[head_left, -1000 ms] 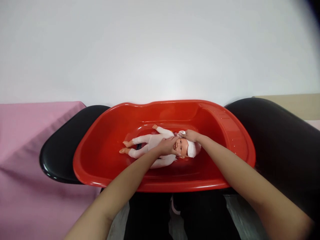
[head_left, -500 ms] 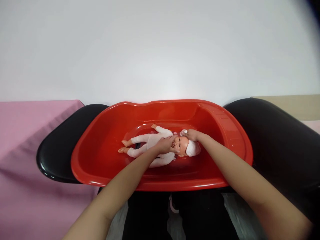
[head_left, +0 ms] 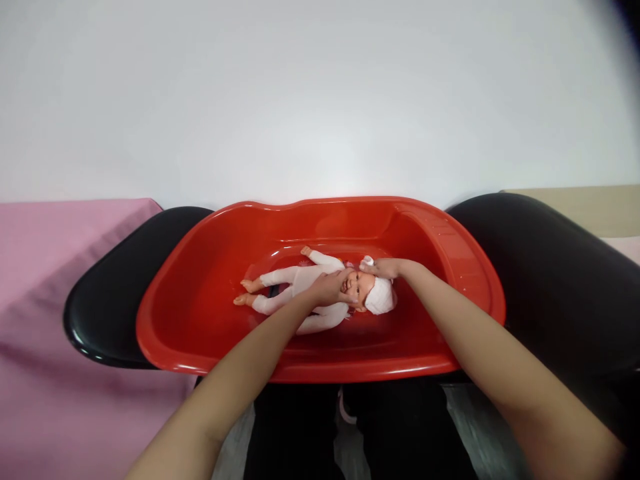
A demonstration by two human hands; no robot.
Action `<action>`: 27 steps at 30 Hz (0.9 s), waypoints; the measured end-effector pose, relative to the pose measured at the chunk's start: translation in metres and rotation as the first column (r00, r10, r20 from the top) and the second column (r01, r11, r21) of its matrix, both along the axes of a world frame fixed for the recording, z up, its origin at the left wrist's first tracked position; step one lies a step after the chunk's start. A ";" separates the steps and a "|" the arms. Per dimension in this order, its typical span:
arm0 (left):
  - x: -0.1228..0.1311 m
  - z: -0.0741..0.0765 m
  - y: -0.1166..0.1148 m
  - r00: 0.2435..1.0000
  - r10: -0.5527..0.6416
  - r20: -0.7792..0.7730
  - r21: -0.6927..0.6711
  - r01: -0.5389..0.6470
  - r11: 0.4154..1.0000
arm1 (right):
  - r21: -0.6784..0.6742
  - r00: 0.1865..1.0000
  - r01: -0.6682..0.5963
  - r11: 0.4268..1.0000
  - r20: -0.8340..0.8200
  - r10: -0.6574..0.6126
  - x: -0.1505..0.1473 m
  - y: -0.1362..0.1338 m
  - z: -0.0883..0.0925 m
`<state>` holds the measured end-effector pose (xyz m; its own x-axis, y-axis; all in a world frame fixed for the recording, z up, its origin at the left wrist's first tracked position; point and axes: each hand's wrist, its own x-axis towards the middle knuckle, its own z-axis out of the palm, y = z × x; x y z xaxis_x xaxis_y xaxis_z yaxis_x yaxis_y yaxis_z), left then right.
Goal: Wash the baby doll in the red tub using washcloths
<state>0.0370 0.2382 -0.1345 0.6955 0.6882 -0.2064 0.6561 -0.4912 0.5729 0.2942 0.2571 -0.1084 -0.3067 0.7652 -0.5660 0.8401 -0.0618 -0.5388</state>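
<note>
A baby doll in white clothes lies on its back in a red baby bathtub, its bare feet to the left and its head to the right. Wrapped around the doll's chin and neck is my left hand. On the doll's head sits a white hat. My right hand is closed at the hat's far side, beside the forehead. A small white piece shows at its fingertips; whether it belongs to the hat I cannot tell.
Black chair-like surfaces stand under the tub's left and right ends. Pink cloth covers something at the left. A white wall rises behind the tub. My legs are close to its near rim.
The white hat has shifted left, further over the doll's forehead. My right hand has turned slightly, while my left hand keeps its hold on the doll.
</note>
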 end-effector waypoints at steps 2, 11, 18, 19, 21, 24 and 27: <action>0.001 0.003 -0.001 1.000 0.020 -0.011 -0.021 -0.020 1.000 | -0.059 0.993 -0.116 0.991 -0.028 0.115 0.009 -0.001 0.007; 0.003 0.006 0.001 0.996 0.037 -0.076 -0.043 -0.040 0.998 | 0.024 0.924 -0.275 0.961 0.283 0.258 -0.009 -0.016 0.012; 0.001 0.003 0.001 1.000 0.017 0.003 -0.046 -0.017 0.999 | 0.050 0.952 -0.306 0.951 0.007 0.306 0.004 -0.009 0.013; 0.000 0.003 0.001 1.000 0.017 0.012 -0.043 -0.017 0.999 | 0.036 0.951 -0.309 0.950 -0.001 0.309 0.003 -0.009 0.013; 0.000 0.004 0.000 1.000 0.025 0.005 -0.047 -0.025 0.999 | 0.025 0.958 -0.280 0.960 0.066 0.277 -0.002 -0.011 0.014; 0.000 0.003 0.000 0.999 0.036 -0.012 -0.056 -0.037 0.998 | 0.056 0.962 -0.228 0.972 0.165 0.216 -0.007 -0.014 0.014; -0.001 -0.001 0.002 0.999 0.028 0.015 -0.039 -0.028 0.999 | 0.083 0.965 -0.264 0.961 0.034 0.262 -0.003 -0.012 0.013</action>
<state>0.0359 0.2400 -0.1358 0.6795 0.6990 -0.2230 0.6602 -0.4498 0.6015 0.2910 0.2450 -0.0951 -0.4918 0.7056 -0.5102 0.8322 0.2087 -0.5136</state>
